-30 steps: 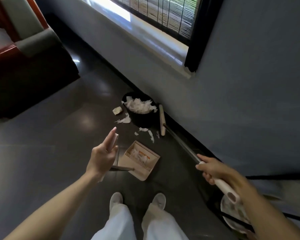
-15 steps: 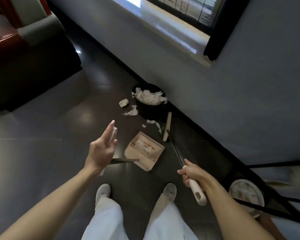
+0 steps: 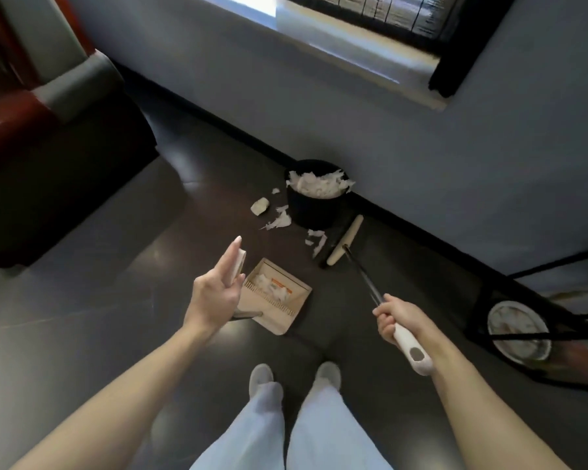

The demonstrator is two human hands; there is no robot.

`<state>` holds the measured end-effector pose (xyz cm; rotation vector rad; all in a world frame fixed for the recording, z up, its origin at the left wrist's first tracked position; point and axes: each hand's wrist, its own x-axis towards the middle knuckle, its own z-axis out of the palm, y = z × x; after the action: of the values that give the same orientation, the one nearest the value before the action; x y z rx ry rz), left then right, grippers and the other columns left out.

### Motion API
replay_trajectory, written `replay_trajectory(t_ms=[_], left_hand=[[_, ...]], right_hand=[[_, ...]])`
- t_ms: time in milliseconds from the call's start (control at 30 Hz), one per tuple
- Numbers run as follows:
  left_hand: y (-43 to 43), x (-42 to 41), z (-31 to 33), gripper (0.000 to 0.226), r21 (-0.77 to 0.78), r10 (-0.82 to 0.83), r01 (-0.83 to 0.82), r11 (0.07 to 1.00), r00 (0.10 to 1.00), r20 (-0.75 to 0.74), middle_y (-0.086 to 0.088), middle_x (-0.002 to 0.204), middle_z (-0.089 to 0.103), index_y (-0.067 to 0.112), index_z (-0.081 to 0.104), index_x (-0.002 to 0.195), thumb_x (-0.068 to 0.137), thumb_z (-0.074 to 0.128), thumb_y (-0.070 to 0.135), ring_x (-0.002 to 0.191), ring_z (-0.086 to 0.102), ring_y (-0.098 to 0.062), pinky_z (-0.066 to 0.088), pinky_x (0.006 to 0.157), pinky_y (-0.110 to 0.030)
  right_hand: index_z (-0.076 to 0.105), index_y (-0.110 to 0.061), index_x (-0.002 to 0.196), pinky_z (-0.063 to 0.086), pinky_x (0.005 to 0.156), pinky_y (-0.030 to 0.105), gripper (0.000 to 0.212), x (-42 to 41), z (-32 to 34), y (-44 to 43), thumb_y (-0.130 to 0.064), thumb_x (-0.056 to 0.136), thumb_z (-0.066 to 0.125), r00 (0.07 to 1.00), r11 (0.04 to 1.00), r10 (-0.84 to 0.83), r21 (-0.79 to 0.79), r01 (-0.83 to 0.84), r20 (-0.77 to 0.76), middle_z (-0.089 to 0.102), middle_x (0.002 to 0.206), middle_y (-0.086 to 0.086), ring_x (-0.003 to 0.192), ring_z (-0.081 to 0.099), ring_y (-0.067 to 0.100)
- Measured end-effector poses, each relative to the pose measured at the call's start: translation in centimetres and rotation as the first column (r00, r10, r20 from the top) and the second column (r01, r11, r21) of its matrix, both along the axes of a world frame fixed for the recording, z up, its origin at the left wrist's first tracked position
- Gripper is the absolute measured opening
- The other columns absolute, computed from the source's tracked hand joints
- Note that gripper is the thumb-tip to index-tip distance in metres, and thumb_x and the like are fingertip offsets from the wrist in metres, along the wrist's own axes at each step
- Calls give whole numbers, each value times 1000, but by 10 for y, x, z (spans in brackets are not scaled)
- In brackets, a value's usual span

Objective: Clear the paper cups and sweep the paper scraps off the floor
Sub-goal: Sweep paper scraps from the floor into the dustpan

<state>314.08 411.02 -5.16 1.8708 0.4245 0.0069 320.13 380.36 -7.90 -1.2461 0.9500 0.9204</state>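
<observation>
My left hand (image 3: 214, 295) holds the white grip of the dustpan handle, index finger stretched along it. The beige dustpan (image 3: 275, 293) rests on the dark floor in front of my feet with white scraps inside. My right hand (image 3: 399, 318) grips the broom's white handle end (image 3: 413, 352); its dark shaft runs up to the broom head (image 3: 343, 240) by the wall. White paper scraps (image 3: 279, 220) and a crumpled paper cup (image 3: 259, 205) lie left of a black bin (image 3: 314, 195) heaped with white paper. More scraps (image 3: 316, 240) lie beside the broom head.
A grey wall with a black skirting runs behind the bin. A dark sofa (image 3: 48, 157) stands at the left. At the right is a black metal frame (image 3: 537, 320) with a round white plate (image 3: 518, 332) under it. My shoes (image 3: 296, 378) are just behind the dustpan.
My right hand has drawn the broom handle leftward and closer to me, so the broom head has pulled away from the bin. My left hand and the dustpan have hardly moved.
</observation>
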Motion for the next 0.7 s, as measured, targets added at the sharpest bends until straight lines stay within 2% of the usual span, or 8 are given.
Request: replay_trajectory(t_ms=[100, 233, 300, 333, 367, 400, 567, 700], left_hand=[[21, -2, 7, 73, 52, -9, 8, 999, 1000, 11, 19, 130, 47, 50, 34, 135, 91, 54, -5, 121, 41, 15, 33, 94, -2], [56, -3, 8, 71, 92, 82, -81, 992, 997, -13, 17, 129, 53, 50, 40, 137, 91, 56, -2, 122, 46, 9, 33, 105, -16], [75, 2, 10, 72, 116, 104, -102, 988, 995, -10, 17, 128, 54, 56, 41, 132, 91, 56, -1, 122, 46, 8, 32, 105, -18], [86, 4, 11, 72, 120, 108, -105, 987, 994, -12, 18, 127, 54, 57, 41, 131, 91, 56, -1, 122, 46, 9, 33, 104, -16], [95, 7, 13, 71, 134, 110, -107, 985, 994, -12, 18, 127, 54, 55, 41, 132, 91, 56, -1, 122, 46, 10, 33, 103, -12], [104, 9, 15, 69, 153, 112, -109, 982, 994, -8, 19, 127, 53, 50, 41, 135, 91, 56, -1, 121, 45, 11, 32, 102, -8], [159, 24, 15, 64, 177, 130, -131, 975, 991, 12, 21, 123, 50, 35, 41, 142, 91, 56, -2, 109, 41, 25, 28, 92, 5], [217, 41, 11, 66, 81, 103, -102, 991, 995, -6, 18, 127, 52, 39, 41, 140, 92, 54, -4, 116, 46, 17, 31, 104, -10]], right_hand=[[24, -31, 148, 31, 28, 14, 68, -1, 12, 6, 8, 94, 39, 998, 994, 57, -95, -52, 42, 39, 45, 0, 30, 36, 4], [20, -25, 151, 35, 31, 16, 69, 14, 5, 19, 7, 93, 41, 992, 980, 129, -155, -128, -5, 42, 46, 2, 31, 39, 5], [36, -15, 137, 36, 32, 16, 49, 28, -3, 37, 5, 93, 42, 989, 981, 139, -129, -145, -49, 42, 46, 2, 31, 40, 6], [44, -8, 120, 35, 32, 15, 30, 34, -3, 50, 5, 93, 41, 984, 978, 168, -114, -173, -53, 41, 45, 2, 30, 39, 6], [46, -4, 104, 34, 32, 15, 15, 39, -2, 65, 4, 93, 40, 975, 971, 213, -103, -218, -59, 40, 44, 1, 29, 38, 6], [46, -3, 95, 33, 31, 15, 10, 43, -3, 80, 5, 93, 39, 963, 958, 260, -105, -265, -66, 40, 44, 1, 29, 38, 6], [44, -6, 89, 36, 35, 20, 10, 46, -15, 164, 3, 90, 43, 910, 908, 398, -91, -409, -116, 44, 43, 3, 33, 42, 8], [41, -16, 84, 38, 45, 23, 20, 34, -17, 238, 4, 86, 43, 913, 900, 402, -150, -408, -74, 45, 55, 5, 45, 44, 11]])
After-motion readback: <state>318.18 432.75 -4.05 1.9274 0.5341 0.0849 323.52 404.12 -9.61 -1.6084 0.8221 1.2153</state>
